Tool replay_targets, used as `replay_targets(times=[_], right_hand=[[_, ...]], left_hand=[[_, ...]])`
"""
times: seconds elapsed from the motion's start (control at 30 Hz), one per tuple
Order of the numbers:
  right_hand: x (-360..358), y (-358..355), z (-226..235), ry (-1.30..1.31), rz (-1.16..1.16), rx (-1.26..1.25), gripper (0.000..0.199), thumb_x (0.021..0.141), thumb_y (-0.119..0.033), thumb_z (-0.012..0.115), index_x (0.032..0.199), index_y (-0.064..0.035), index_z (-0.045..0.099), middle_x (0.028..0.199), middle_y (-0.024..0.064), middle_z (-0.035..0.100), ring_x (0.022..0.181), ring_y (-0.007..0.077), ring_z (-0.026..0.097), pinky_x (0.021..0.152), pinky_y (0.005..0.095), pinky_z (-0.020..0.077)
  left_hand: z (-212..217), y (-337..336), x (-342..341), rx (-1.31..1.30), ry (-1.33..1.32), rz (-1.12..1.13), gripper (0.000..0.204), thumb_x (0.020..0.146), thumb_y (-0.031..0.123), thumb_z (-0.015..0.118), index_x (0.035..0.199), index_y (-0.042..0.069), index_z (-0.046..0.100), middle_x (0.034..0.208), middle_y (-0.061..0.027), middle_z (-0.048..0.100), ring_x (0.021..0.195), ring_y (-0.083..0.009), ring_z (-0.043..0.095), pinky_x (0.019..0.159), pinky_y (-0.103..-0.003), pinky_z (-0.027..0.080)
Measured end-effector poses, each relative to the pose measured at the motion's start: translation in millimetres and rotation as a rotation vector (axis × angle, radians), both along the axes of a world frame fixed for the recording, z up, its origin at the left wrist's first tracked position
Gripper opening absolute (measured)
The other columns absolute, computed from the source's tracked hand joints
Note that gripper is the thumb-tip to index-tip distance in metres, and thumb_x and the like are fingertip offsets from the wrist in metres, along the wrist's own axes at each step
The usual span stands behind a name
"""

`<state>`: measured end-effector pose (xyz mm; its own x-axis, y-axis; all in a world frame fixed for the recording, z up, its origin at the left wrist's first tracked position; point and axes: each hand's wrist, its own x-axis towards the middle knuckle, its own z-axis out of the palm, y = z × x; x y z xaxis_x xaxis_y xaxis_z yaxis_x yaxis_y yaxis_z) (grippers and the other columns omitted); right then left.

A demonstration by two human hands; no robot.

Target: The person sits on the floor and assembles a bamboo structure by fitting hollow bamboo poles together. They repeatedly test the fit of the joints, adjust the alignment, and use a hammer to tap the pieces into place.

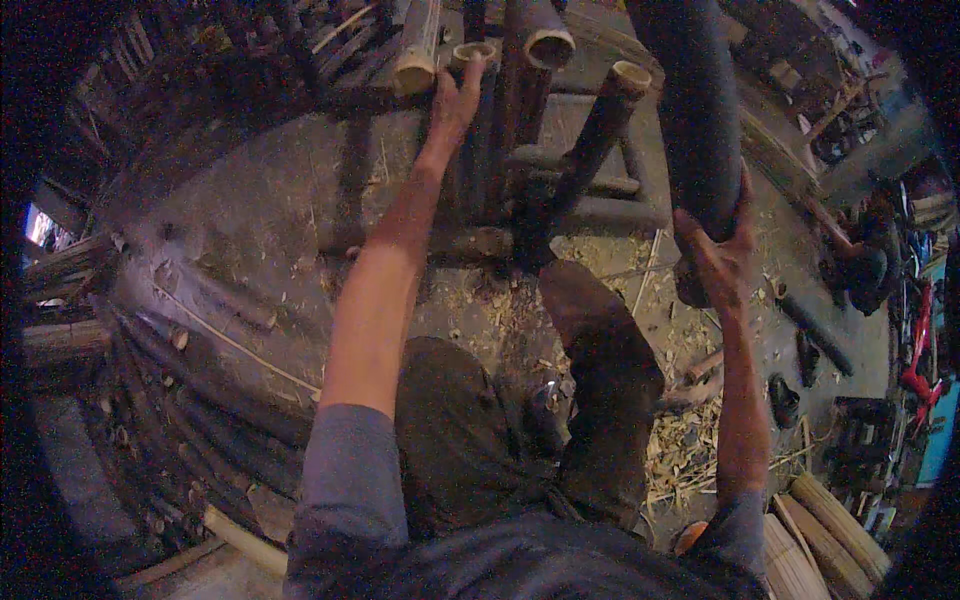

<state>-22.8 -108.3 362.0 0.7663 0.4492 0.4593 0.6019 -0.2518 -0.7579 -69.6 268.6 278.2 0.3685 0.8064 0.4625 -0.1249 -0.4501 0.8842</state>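
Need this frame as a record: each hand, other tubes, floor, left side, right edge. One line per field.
left_hand: left hand, fingers at the rim of an open-ended tube
right_hand: right hand, gripping a thick dark pole near its lower end
other_tubes: slanting tube, pale open end up
floor: scattered pale shavings
left_side: piled dark poles
right_edge: red object, kind unclear

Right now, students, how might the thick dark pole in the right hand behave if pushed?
The thick dark pole looks stiff, showing no sag. Laid down, it could roll, being rounded. Pushed, it might tip, since most of its visible length extends beyond the right hand.
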Motion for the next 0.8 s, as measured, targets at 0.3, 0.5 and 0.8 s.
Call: replay_targets(times=[0.3, 0.5, 0.8], right_hand=[[38.8, 14.5, -24.1, -0.126, 0.062, -0.124, 0.088, 0.069, -0.025, 0.076, 0.141, -0.0095, 0.028, 0.122, 0.014, 0.053, 0.101, 0.0251, 0.058, 0.088, 0.0364, 0.047], [47.2, 47.8, 4.2, -0.08, 0.239, -0.111, 0.085, 0.071, -0.027, 0.075, 0.141, -0.0136, 0.029, 0.121, 0.0141, 0.054, 0.1, 0.0247, 0.059, 0.086, 0.0372, 0.0477], [80.5, 103.8, 37.8, -0.102, 0.363, -0.404, 0.083, 0.068, -0.032, 0.074, 0.139, -0.0157, 0.035, 0.113, 0.0144, 0.058, 0.092, 0.023, 0.061, 0.082, 0.036, 0.0488]], left_hand=[[6.6, -2.0, 10.6, -0.215, -0.27, -0.206, 0.062, 0.079, 0.051, 0.056, 0.117, 0.003, 0.048, 0.119, -0.0143, 0.049, 0.108, -0.0287, 0.045, 0.094, -0.04, 0.034], [-12.1, -2.4, 4.9, -0.09, -0.351, -0.23, 0.047, 0.078, 0.043, 0.056, 0.107, 0.006, 0.054, 0.108, -0.0092, 0.052, 0.098, -0.0241, 0.046, 0.088, -0.039, 0.036], [1.3, -19.7, -15.9, -0.32, -0.151, -0.28, 0.036, 0.096, 0.029, 0.043, 0.121, 0.004, 0.052, 0.124, -0.0103, 0.053, 0.111, -0.0202, 0.049, 0.095, -0.032, 0.036]])
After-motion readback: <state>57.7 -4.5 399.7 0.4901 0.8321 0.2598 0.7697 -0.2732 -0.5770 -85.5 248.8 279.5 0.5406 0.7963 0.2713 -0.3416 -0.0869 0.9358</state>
